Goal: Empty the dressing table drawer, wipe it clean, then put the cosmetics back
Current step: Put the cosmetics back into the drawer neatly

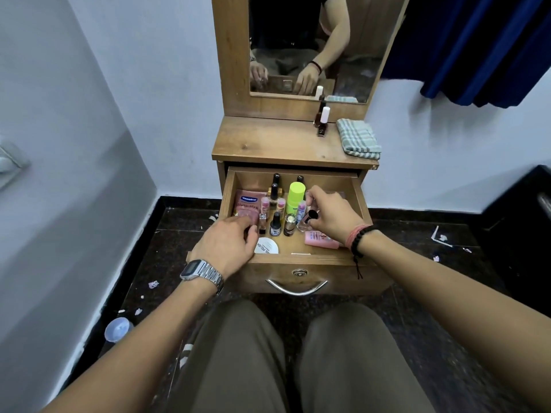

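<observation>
Emptying stage: drawer (362,201) hanging open, mostly full. My right hand (331,214) reaching in, fingers (313,225) closing on clear bottle with black cap (308,219) at right of cluster. My left hand (226,248) curling over drawer's front left, by pink Vaseline sachet (247,207); grasping or not, cannot tell. Lifting straight up is best, avoiding toppling lime-green bottle (296,196) just beside. Setting it on desk (268,141) near nail polish bottles (322,120), clear of folded cloth (357,138).

The wooden drawer (231,189) stands pulled open, holding upright nail polish bottles (275,224), a lime-capped bottle (295,195), a pink Vaseline sachet (247,205) lying flat at left, and a pink tube (320,239) lying near the front right.
</observation>
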The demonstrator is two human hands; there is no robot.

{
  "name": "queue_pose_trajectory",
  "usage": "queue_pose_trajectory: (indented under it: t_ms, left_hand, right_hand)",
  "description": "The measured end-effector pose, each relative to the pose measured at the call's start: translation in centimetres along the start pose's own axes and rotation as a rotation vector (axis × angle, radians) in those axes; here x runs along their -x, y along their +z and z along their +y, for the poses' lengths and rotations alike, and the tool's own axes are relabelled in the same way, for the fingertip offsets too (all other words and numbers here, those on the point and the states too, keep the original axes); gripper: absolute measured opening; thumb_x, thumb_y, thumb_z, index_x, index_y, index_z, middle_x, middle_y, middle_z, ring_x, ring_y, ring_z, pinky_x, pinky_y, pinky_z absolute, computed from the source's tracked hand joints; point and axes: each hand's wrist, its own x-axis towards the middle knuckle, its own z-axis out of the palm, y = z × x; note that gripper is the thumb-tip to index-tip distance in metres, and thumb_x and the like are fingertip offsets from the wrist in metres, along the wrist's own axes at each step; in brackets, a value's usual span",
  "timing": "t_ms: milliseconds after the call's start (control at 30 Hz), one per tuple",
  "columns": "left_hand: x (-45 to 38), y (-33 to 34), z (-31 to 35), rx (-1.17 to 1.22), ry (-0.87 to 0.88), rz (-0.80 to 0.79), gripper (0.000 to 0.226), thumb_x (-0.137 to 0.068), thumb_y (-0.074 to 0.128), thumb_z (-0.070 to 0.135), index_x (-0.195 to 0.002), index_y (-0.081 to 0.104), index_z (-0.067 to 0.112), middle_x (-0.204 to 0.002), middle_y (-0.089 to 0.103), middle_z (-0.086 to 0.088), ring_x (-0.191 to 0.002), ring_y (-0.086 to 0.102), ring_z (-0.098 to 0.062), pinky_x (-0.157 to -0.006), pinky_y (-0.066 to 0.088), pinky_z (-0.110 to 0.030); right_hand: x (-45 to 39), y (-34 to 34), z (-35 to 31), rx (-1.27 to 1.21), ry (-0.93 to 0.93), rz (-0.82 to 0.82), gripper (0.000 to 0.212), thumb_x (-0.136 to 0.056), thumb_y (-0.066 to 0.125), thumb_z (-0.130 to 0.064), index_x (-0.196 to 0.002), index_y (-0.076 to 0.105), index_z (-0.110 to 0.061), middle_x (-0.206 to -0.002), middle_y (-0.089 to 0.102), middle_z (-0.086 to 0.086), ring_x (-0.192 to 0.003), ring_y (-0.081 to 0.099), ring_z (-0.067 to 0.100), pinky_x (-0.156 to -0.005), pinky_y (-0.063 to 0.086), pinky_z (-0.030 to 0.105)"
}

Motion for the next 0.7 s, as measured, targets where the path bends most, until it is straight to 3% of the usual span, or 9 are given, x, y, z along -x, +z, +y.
queue_pose_trajectory:
  t_ms: [167,367,567,700]
  left_hand:
    - [-0.1,0.2,-0.1,0.001,-0.005,-0.005,0.028,-0.093,0.040,0.033,-0.100,0.062,0.018,-0.096,0.066,-0.003,-0.088,0.057,-0.024,-0.071,0.047,-0.034]
    - [-0.1,0.2,-0.1,0.005,-0.005,-0.005,0.028,-0.093,0.039,0.034,-0.099,0.061,0.018,-0.095,0.066,-0.003,-0.087,0.057,-0.023,-0.069,0.046,-0.032]
    - [-0.1,0.2,0.0,-0.001,-0.003,-0.010,0.028,-0.093,0.039,0.034,-0.098,0.061,0.018,-0.094,0.065,-0.003,-0.086,0.057,-0.023,-0.068,0.046,-0.032]
    - [-0.2,0.3,-0.1,-0.007,0.007,0.004,0.026,-0.093,0.039,0.034,-0.097,0.060,0.018,-0.092,0.066,-0.003,-0.083,0.058,-0.023,-0.066,0.045,-0.032]
  right_hand:
    - [-0.7,1.0,0.3,0.070,0.021,-0.008,0.042,-0.075,0.069,-0.007,-0.096,0.035,-0.022,-0.074,0.056,0.003,-0.069,0.057,0.025,-0.061,0.044,0.035]
    - [-1.2,1.5,0.2,0.094,0.033,-0.013,0.042,-0.076,0.069,-0.009,-0.102,0.037,-0.019,-0.089,0.060,0.008,-0.078,0.058,0.028,-0.065,0.044,0.035]
    - [-0.8,1.1,0.2,0.087,0.009,-0.009,0.044,-0.076,0.071,-0.011,-0.103,0.037,-0.020,-0.091,0.062,0.005,-0.079,0.062,0.026,-0.067,0.049,0.037]
    - [-0.5,-0.9,-0.3,0.089,-0.052,0.084,0.043,-0.079,0.071,-0.029,-0.111,0.043,-0.021,-0.098,0.063,-0.001,-0.080,0.062,0.020,-0.068,0.053,0.038]
